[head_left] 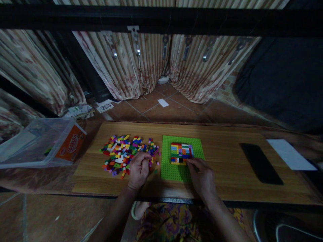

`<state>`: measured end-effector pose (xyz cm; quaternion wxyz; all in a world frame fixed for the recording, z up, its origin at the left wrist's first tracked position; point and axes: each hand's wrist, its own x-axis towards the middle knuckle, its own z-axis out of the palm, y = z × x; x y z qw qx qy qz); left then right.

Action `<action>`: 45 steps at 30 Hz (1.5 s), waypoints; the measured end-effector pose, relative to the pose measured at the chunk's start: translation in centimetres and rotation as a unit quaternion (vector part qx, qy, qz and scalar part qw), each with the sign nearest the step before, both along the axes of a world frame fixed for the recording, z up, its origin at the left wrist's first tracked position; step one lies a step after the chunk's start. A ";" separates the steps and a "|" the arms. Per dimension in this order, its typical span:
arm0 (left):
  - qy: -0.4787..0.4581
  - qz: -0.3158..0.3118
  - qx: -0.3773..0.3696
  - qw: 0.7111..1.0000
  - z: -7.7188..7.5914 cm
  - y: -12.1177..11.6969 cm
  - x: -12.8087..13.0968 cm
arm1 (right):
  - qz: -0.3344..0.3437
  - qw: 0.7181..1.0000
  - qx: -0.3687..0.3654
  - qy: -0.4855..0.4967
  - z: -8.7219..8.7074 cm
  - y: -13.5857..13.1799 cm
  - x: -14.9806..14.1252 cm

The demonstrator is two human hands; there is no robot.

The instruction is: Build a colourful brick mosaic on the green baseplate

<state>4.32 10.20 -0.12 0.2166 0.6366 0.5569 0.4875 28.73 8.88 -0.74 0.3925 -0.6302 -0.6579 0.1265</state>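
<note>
A green baseplate (174,168) lies on the wooden table (227,158), with a block of many-coloured small bricks (181,153) built on its far half. Left of it spreads a pile of loose coloured bricks (121,153). My left hand (138,169) rests at the pile's near right edge, fingers curled together over the bricks; what it holds is hidden. My right hand (202,178) lies on the baseplate's near right part, its fingertips touching the near right corner of the built block, fingers pressed together.
A black phone (261,163) lies flat on the table's right side, a white sheet (290,154) beyond it at the right edge. A clear plastic box (42,143) with an orange label sits off the table's left end. Curtains and tiled floor lie behind.
</note>
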 end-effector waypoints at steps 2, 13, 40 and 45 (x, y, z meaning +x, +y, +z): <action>-0.002 -0.001 -0.003 1.000 0.0 0.0 0.0 | -0.002 1.000 0.008 0.002 -0.3 0.0 -0.1; -0.017 -0.017 0.018 1.000 0.5 -0.2 0.0 | 0.014 0.997 0.009 0.071 -0.6 -0.5 0.2; -0.430 0.096 0.038 0.897 4.6 -1.3 -3.2 | 0.008 0.985 0.085 -0.153 -2.8 -2.1 0.3; -0.420 0.132 0.035 0.897 4.5 -2.1 -4.7 | 0.010 0.986 0.079 -0.145 -2.4 -2.1 0.5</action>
